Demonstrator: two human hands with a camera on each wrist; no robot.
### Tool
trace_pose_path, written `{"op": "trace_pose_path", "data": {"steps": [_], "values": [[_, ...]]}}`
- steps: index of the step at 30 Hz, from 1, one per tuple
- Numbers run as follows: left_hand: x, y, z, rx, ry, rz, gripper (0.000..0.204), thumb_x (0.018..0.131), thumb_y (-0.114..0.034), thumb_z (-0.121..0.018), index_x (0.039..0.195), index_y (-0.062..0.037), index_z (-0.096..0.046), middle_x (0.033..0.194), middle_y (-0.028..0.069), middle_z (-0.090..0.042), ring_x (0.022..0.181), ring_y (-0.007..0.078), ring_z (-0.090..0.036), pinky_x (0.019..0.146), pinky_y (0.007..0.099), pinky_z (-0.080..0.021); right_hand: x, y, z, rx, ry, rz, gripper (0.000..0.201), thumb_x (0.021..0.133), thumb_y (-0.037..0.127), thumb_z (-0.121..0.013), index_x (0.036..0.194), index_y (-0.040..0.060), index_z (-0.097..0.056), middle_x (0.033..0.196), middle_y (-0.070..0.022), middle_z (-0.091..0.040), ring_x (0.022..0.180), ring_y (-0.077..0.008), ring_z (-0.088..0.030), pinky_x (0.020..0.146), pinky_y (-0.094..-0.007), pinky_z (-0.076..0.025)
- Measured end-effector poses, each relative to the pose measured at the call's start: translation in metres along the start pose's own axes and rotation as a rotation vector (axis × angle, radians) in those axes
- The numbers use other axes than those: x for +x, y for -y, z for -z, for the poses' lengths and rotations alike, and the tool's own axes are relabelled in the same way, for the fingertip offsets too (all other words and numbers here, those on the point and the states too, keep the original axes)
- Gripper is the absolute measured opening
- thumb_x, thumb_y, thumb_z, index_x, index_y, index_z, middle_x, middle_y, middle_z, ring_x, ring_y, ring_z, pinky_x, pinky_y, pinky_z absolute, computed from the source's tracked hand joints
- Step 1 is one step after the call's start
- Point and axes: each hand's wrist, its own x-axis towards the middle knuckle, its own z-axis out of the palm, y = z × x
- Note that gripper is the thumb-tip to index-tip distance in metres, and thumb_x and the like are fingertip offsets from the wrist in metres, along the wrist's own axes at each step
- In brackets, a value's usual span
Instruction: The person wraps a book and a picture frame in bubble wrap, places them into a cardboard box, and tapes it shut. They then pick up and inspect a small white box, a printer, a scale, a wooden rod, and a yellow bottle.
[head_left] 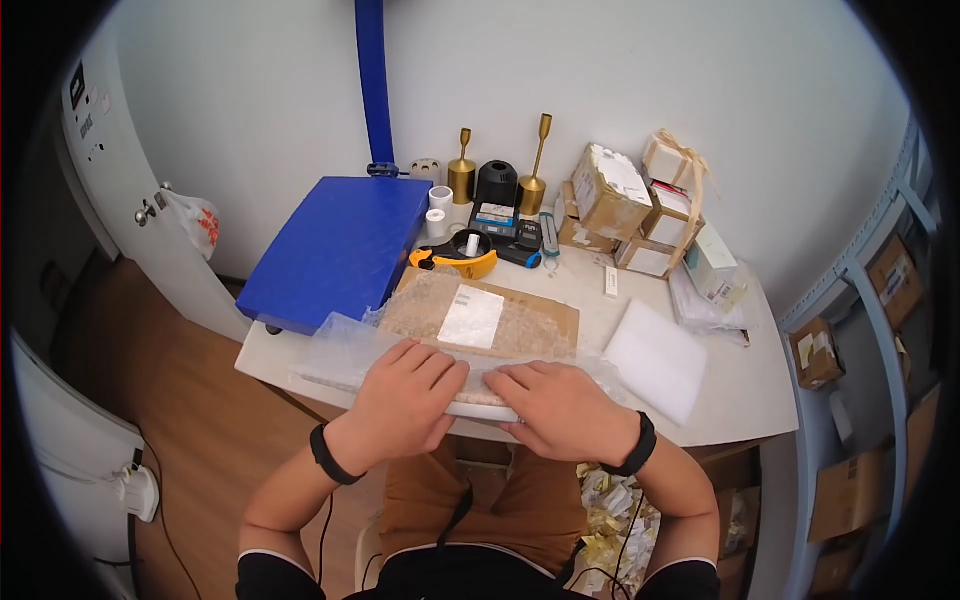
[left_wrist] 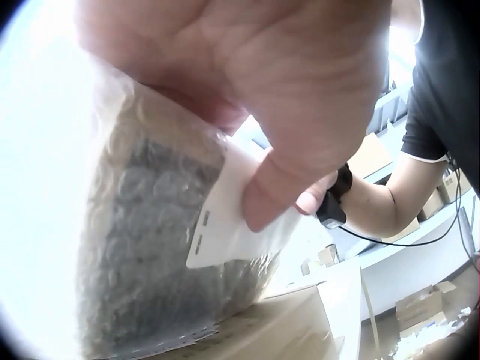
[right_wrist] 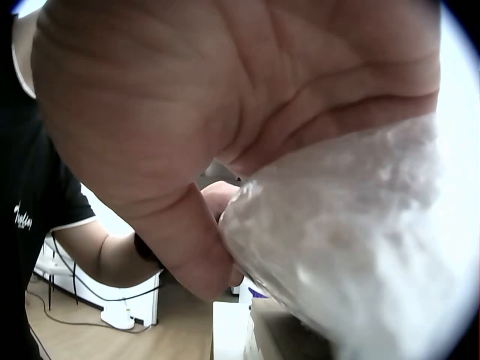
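A bundle in clear bubble wrap (head_left: 340, 350) lies along the table's front edge, with a white strip along its near side. My left hand (head_left: 405, 405) grips it from above, fingers over the top; in the left wrist view the thumb presses a white sheet (left_wrist: 232, 217) against the bubble wrap (left_wrist: 127, 225). Close beside it, my right hand (head_left: 565, 405) grips the bundle, its thumb at the near side. Wrap (right_wrist: 337, 232) bulges below the palm in the right wrist view. What is inside is hard to make out. Behind lies flat cardboard (head_left: 555, 318) with a white label (head_left: 471, 317).
A blue board (head_left: 340, 245) stands at left. Behind are an orange-and-black tape dispenser (head_left: 455, 262), white rolls (head_left: 441, 199), gold candle holders (head_left: 533, 190) and stacked boxes (head_left: 612, 190). White foam sheets (head_left: 655, 360) lie at right, near a small white box (head_left: 611, 282).
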Motion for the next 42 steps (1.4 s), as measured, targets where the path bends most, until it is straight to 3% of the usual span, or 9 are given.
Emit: {"op": "trace_pose_path", "data": {"steps": [1,3,5,7,10,13,20,26,42], "values": [[0.003,0.000,0.000,0.003,-0.001,-0.001,0.059,0.063,-0.017,-0.079,0.118,-0.0035,-0.062,0.120,0.0138,-0.063,0.115,0.0325,-0.058,0.103,0.0484,-0.045,0.003,-0.006,0.006,0.063,0.038,-0.005,0.053,0.087,0.029,-0.068,0.130,0.0007,-0.054,0.106,-0.0173,-0.064,0.095,-0.0338,-0.065,0.080,-0.0421,-0.052],[0.009,0.001,-0.001,0.117,-0.201,-0.033,0.058,0.067,-0.016,-0.078,0.121,-0.0034,-0.061,0.123,0.0147,-0.062,0.117,0.0340,-0.057,0.104,0.0503,-0.044,0.011,-0.019,0.018,0.133,0.056,-0.020,0.052,0.090,0.032,-0.067,0.130,0.0016,-0.054,0.102,-0.0186,-0.065,0.092,-0.0353,-0.066,0.079,-0.0428,-0.053],[0.014,0.004,-0.005,0.120,-0.267,-0.019,0.058,0.070,-0.016,-0.077,0.125,-0.0031,-0.060,0.127,0.0158,-0.060,0.120,0.0354,-0.056,0.105,0.0520,-0.042,0.018,-0.036,0.019,0.253,0.018,0.021,0.052,0.096,0.042,-0.062,0.130,0.0027,-0.054,0.091,-0.0210,-0.067,0.084,-0.0381,-0.067,0.075,-0.0437,-0.053],[0.019,0.010,-0.011,0.123,-0.330,-0.006,0.059,0.073,-0.015,-0.076,0.128,-0.0028,-0.058,0.130,0.0168,-0.059,0.123,0.0369,-0.054,0.107,0.0537,-0.040,0.030,-0.050,0.026,0.291,0.075,-0.010,0.052,0.097,0.042,-0.061,0.129,0.0022,-0.055,0.092,-0.0216,-0.068,0.085,-0.0378,-0.068,0.075,-0.0431,-0.053],[0.025,0.018,-0.022,0.222,-0.362,0.036,0.069,0.076,-0.017,-0.077,0.140,-0.0077,-0.053,0.146,0.0208,-0.047,0.136,0.0403,-0.044,0.112,0.0563,-0.032,0.044,-0.072,0.029,0.388,0.131,-0.089,0.051,0.099,0.045,-0.059,0.125,0.0012,-0.058,0.093,-0.0222,-0.069,0.084,-0.0357,-0.068,0.075,-0.0401,-0.053],[0.027,0.024,-0.032,0.264,-0.228,0.033,0.085,0.078,-0.025,-0.079,0.154,-0.0214,-0.041,0.162,0.0253,-0.022,0.150,0.0426,-0.022,0.117,0.0567,-0.024,0.055,-0.091,0.018,0.537,-0.044,-0.143,0.045,0.098,0.043,-0.059,0.114,0.0013,-0.064,0.092,-0.0197,-0.069,0.084,-0.0322,-0.068,0.076,-0.0385,-0.052],[0.027,0.026,-0.050,0.221,-0.067,0.069,0.082,0.085,-0.045,-0.070,0.155,-0.0160,-0.038,0.162,0.0231,-0.023,0.149,0.0427,-0.022,0.118,0.0575,-0.023,0.064,-0.121,-0.009,0.225,-0.248,-0.184,0.040,0.099,0.037,-0.058,0.109,-0.0005,-0.064,0.098,-0.0205,-0.068,0.092,-0.0371,-0.065,0.082,-0.0432,-0.050],[0.024,0.032,-0.072,0.109,-0.044,0.082,0.077,0.091,-0.046,-0.064,0.154,-0.0122,-0.037,0.161,0.0241,-0.025,0.147,0.0439,-0.026,0.118,0.0582,-0.023,0.067,-0.146,-0.035,0.119,-0.115,-0.316,0.041,0.100,0.039,-0.054,0.109,-0.0003,-0.059,0.102,-0.0223,-0.067,0.100,-0.0411,-0.062,0.086,-0.0495,-0.049],[0.023,0.034,-0.077,0.046,-0.083,0.083,0.068,0.092,-0.043,-0.063,0.148,-0.0092,-0.045,0.155,0.0231,-0.037,0.144,0.0422,-0.033,0.117,0.0564,-0.024,0.038,-0.153,-0.054,0.198,-0.090,-0.388,0.050,0.100,0.043,-0.053,0.127,0.0019,-0.058,0.114,-0.0226,-0.060,0.111,-0.0387,-0.058,0.095,-0.0454,-0.047]]}}
